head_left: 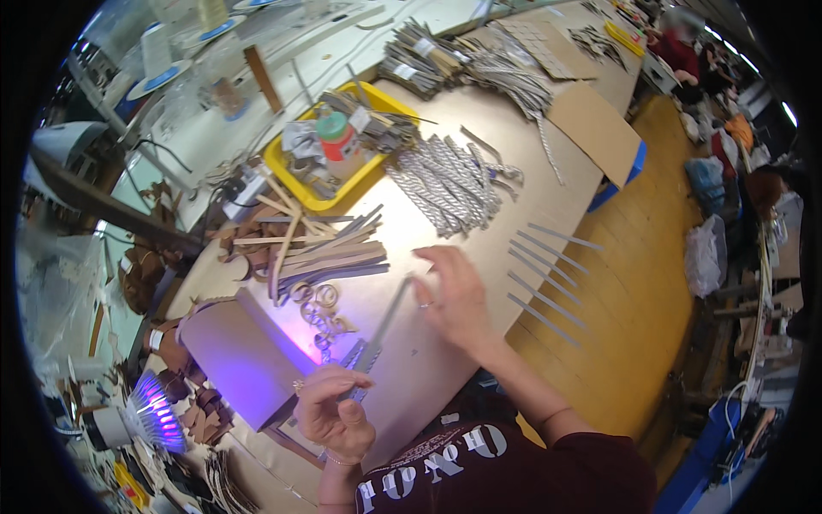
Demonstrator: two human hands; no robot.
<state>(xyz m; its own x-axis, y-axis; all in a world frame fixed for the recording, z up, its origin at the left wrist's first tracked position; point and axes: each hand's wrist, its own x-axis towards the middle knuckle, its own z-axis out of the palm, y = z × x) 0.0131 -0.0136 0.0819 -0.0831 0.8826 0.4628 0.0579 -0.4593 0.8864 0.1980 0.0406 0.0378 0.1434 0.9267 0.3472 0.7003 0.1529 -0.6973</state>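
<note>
Maroon shirt (556, 471): lower edge
Left hand (336, 418): at grey strip (390, 315); cannot tell if grip is closed
Right hand (455, 301): grip parted, near strip's far end
Strip: between hands, over counter (432, 373)

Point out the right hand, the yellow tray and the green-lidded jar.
Right hand (455, 298), head view: back of hand.
Yellow tray (324, 205), head view: near corner.
Green-lidded jar (340, 148), head view: red label.

Narrow grey strip (391, 312), centre; green-lidded cylindrical jar (342, 147) in yellow rectangular plastic tray (325, 204), upper centre; silver braided cords (445, 184) right of tray.
</note>
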